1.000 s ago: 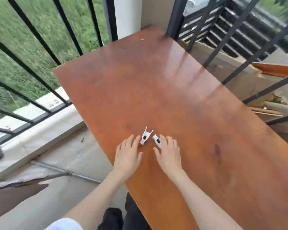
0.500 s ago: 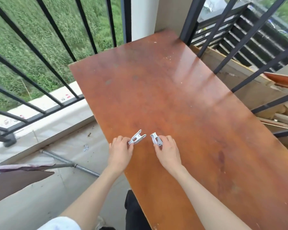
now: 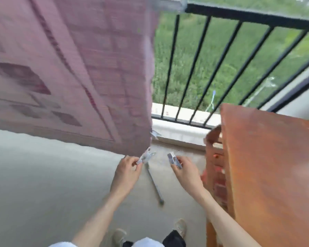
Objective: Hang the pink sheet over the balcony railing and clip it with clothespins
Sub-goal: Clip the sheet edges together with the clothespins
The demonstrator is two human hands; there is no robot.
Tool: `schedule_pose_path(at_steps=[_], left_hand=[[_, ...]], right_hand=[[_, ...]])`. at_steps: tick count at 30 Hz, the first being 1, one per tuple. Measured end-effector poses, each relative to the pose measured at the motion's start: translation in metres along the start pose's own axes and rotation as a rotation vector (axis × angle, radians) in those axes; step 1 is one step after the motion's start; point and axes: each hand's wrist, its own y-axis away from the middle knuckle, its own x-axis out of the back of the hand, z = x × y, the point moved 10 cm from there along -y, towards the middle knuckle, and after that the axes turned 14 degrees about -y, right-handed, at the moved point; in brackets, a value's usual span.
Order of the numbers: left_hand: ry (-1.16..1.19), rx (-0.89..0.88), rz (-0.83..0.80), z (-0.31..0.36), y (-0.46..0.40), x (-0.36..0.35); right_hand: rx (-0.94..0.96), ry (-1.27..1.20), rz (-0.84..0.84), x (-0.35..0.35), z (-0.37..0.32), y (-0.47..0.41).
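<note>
The pink patterned sheet (image 3: 70, 68) hangs over the black balcony railing (image 3: 239, 16) and fills the upper left of the view, blurred by motion. My left hand (image 3: 128, 172) pinches a white clothespin (image 3: 146, 156) just below the sheet's lower right corner. My right hand (image 3: 185, 171) holds a second white clothespin (image 3: 174, 160) a little to the right, above the floor. Another clothespin (image 3: 155, 134) shows at the sheet's right edge near its bottom.
A reddish-brown wooden table (image 3: 275, 166) stands on the right, close to my right arm. A metal rod (image 3: 154, 184) lies on the grey concrete floor between my hands. Railing bars and a low white ledge (image 3: 178, 113) run behind, with grass beyond.
I have lifted both clothespins off the table and turned left, so the hanging sheet and the railing now fill the view and the table sits at the right.
</note>
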Motion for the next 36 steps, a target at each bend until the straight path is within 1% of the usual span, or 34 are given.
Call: schedule_pose_path(at_steps=[5,8,11,14,18,23,27,30,33,36], left_hand=[[0.028,0.191,0.216,-0.166,0.016,0.142],[0.015,0.358,0.346,-0.259,0.039,0.221],[0.025,0.501,0.482,-0.333,0.066,0.283],[0.041,0.616,0.567,-0.390,0.086,0.325],[0.063,0.747,0.674,-0.457,0.096,0.371],[0.098,0.860,0.736,-0.541,0.065,0.430],[0.137,0.915,0.779,-0.596,0.041,0.481],[0.154,0.987,0.824,-0.647,0.040,0.518],[0.187,1.077,0.839,-0.706,0.045,0.541],[0.226,1.114,0.831,-0.768,0.042,0.559]], right_hand=[[0.257,0.019,-0.183,-0.153,-0.164,-0.018],[0.405,-0.006,-0.315,-0.243,-0.261,-0.011],[0.503,-0.066,-0.463,-0.322,-0.344,0.001],[0.602,-0.099,-0.561,-0.388,-0.412,0.015],[0.686,-0.097,-0.701,-0.473,-0.481,0.022],[0.737,-0.135,-0.818,-0.573,-0.568,0.000],[0.707,-0.168,-0.919,-0.648,-0.637,-0.020],[0.725,-0.145,-0.990,-0.711,-0.685,-0.017],[0.719,-0.104,-1.081,-0.783,-0.718,-0.007],[0.734,-0.050,-1.126,-0.853,-0.748,0.003]])
